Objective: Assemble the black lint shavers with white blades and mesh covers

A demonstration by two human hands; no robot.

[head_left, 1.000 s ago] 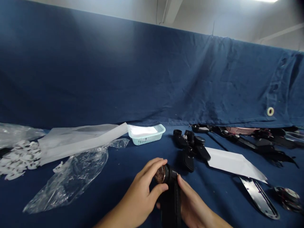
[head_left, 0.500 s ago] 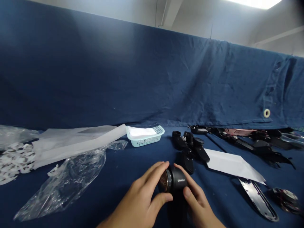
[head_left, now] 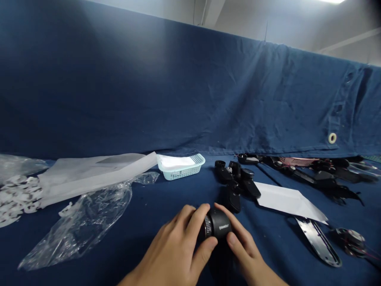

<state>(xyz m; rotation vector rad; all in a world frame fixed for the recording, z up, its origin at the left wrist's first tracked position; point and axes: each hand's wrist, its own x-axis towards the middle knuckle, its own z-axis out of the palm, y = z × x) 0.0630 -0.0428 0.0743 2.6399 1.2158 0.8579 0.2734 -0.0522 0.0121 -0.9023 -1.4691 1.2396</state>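
Note:
Both of my hands grip a black cylindrical housing (head_left: pixel 218 225) just below the middle of the view. It has a ridged ring at its left end and a small white logo on its side. A dark strap-like body (head_left: pixel 220 262) runs from it toward me, partly hidden by my hands. My left hand (head_left: pixel 175 248) wraps the ringed end, and my right hand (head_left: pixel 242 248) holds the far side. Just beyond them lies a cluster of black plastic parts (head_left: pixel 236 182).
A white paper sheet (head_left: pixel 288 201), a long black-and-steel plate (head_left: pixel 319 242) and a round wired part (head_left: pixel 349 242) lie to the right. Further back are a pale turquoise basket (head_left: pixel 181 170), a clear plastic bag (head_left: pixel 80 228), and white plastic pieces (head_left: pixel 18 196). Blue cloth (head_left: pixel 190 99) hangs behind.
The housing has turned in my hands, its coppery end face swinging away to the left and its logo side coming into view. My hands have closed in around it.

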